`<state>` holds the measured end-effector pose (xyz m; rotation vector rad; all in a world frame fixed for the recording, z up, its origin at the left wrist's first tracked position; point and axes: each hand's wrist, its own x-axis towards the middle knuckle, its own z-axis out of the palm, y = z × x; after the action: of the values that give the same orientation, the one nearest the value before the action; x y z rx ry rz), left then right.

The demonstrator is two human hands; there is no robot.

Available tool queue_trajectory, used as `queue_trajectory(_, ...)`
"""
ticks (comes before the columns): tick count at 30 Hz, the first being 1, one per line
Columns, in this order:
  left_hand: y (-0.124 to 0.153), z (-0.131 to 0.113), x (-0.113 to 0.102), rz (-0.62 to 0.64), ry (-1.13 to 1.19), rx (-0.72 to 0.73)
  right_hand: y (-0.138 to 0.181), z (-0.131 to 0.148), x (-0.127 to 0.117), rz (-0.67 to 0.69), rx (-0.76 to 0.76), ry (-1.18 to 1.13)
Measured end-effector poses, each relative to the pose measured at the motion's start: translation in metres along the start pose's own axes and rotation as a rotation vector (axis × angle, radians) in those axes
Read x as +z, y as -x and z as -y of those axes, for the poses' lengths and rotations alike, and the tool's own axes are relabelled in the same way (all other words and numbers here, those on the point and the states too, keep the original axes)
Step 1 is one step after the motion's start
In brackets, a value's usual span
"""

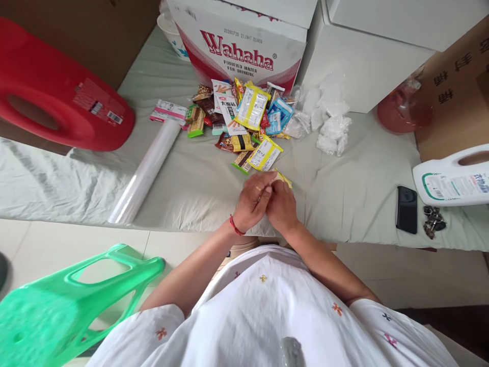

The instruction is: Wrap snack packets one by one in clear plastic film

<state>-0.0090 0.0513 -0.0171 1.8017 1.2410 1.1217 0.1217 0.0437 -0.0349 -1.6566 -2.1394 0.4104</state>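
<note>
My left hand (250, 200), with a red cord bracelet (237, 226) at its wrist, is folded against my right hand (281, 208) near the front edge of the covered surface. Both are closed, fingers curled together, and no object shows between them; the undersides are hidden. Just beyond the knuckles, a yellow packet (283, 178) is partly covered by my hands. Next to it lies a yellow-and-silver packet (265, 153). Behind spreads a pile of wrapped snacks, among them a white packet (230, 113), a blue packet (280, 114) and another yellow-and-silver packet (252, 107).
A roll of clear film (147, 172) lies left of the snacks; crumpled clear bags (332, 120) lie right. Behind stands a Wahaha carton (244, 48). A red jug (57, 92), white bottle (454, 176), phone (407, 210), keys (434, 221) and green stool (76, 300) are around.
</note>
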Motion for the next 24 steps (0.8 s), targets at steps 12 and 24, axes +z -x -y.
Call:
queue_trajectory(12,-0.003,0.028,0.016,0.128,-0.078,-0.007,0.072,-0.028,-0.014,0.113,-0.298,-0.054)
queue_trajectory(24,-0.001,0.014,0.008,0.347,-0.446,-0.076,0.018,-0.056,-0.052,0.115,-0.380,0.018)
